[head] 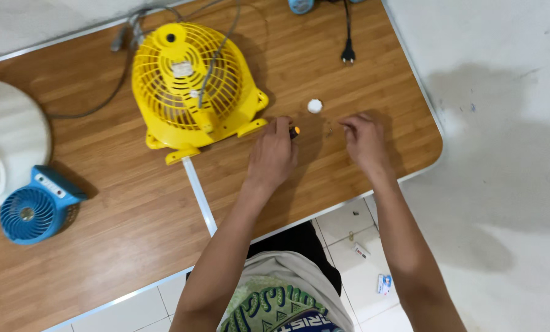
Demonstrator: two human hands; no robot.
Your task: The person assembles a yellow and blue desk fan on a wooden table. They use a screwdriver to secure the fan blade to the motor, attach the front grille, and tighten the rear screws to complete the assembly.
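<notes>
A yellow fan (192, 86) lies grille-up on the wooden table (133, 203), its grey cord draped over it. Just right of its base, my left hand (273, 154) is closed on a small tool with an orange and black end (294, 131). My right hand (364, 140) hovers over the table further right, fingers pinched together near some tiny parts (329, 129); what it pinches is too small to see. A small white round cap (314, 106) lies between and above the two hands.
A small blue fan (34, 208) and a white rounded appliance (7, 141) sit at the left. A black plug (348, 56) lies at the top. The table's right edge is close to my right hand. White floor tiles with small scraps lie below.
</notes>
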